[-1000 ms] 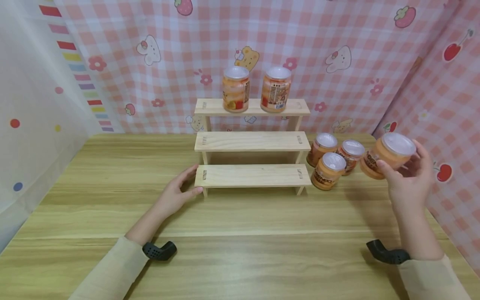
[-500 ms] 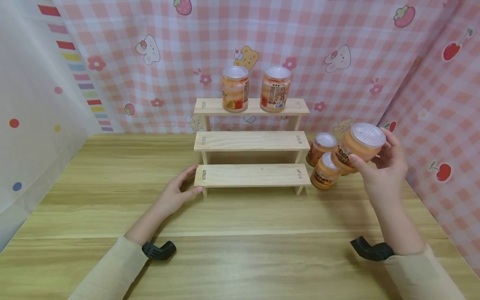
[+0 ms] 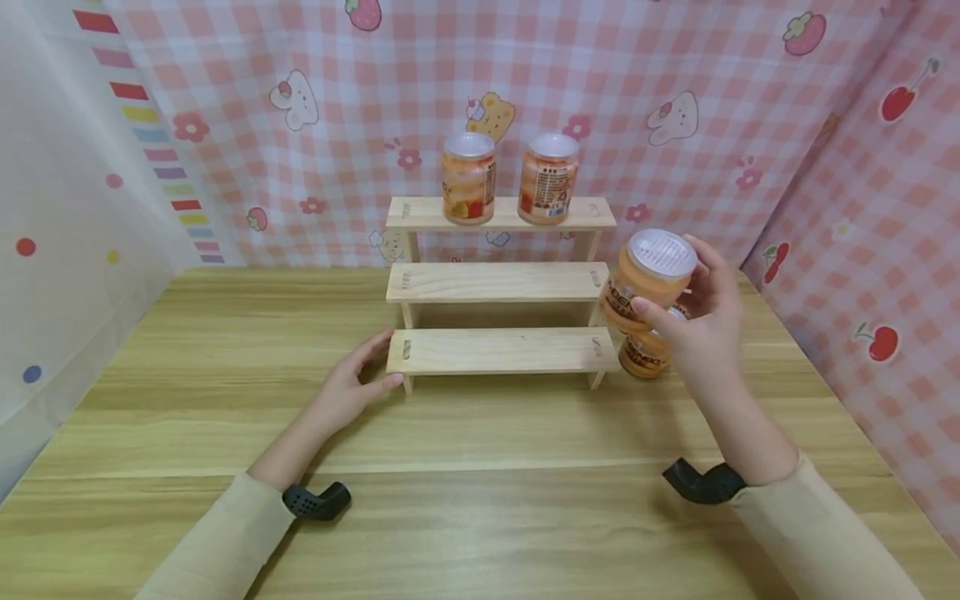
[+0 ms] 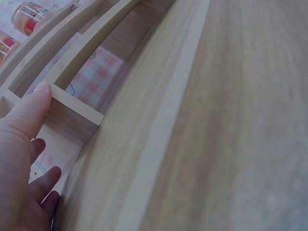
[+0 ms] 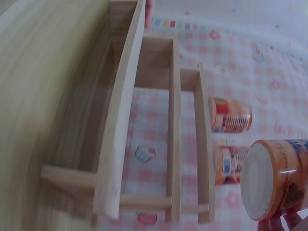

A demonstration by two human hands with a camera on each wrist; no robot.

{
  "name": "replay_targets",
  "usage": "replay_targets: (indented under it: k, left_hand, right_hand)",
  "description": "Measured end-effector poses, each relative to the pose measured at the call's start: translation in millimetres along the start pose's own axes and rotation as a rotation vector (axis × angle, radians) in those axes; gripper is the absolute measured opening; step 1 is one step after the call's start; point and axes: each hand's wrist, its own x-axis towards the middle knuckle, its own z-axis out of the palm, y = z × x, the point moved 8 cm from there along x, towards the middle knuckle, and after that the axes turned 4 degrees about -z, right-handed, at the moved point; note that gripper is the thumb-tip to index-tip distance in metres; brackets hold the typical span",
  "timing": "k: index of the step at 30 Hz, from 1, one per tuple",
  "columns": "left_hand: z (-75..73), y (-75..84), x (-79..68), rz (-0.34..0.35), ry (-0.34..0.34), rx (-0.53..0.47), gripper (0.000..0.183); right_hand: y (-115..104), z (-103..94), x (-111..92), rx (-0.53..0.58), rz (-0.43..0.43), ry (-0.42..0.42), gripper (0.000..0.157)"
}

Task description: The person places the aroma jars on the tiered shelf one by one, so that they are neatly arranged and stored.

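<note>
A three-step wooden display shelf (image 3: 498, 350) stands on the table. My left hand (image 3: 352, 383) holds the left end of its lowest step, thumb at the front corner and index finger towards the back. My right hand (image 3: 705, 325) grips an orange fruit jar (image 3: 641, 279) with a silvery lid, raised and slightly tilted by the shelf's right end. In the right wrist view the pale base of that held jar (image 5: 257, 180) shows. Two similar jars, one on the left (image 3: 468, 183) and one on the right (image 3: 549, 183), stand upright on the top step.
Another jar (image 3: 643, 354) stands on the table right of the shelf, partly hidden by the held one; other jars there are mostly covered by it and the right hand. A pink checked cloth (image 3: 337, 150) hangs close behind the shelf. The wooden tabletop (image 3: 480, 500) extends in front.
My right hand has carried the held jar leftwards and up from the far right, over the jars on the table, to the shelf's right end. My left hand stays put.
</note>
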Motion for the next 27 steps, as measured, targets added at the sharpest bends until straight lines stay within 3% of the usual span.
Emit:
replay_targets:
  k: [10,16,27]
  left_hand:
    - [0.7,1.4,-0.3,-0.003,0.002,0.007,0.074]
    - [0.4,3.2,-0.3,-0.002,-0.001,0.0,0.074]
    - [0.2,4.1,-1.0,0.005,-0.001,0.007,0.074]
  right_hand:
    - [-9.5,43.7,9.4,-0.011,-0.042,-0.103,0.07]
    - [-12.8,65.7,13.9,0.052,-0.038,-0.113,0.07]
    - [-20.4,107.2,26.2,0.052,-0.07,-0.166,0.07]
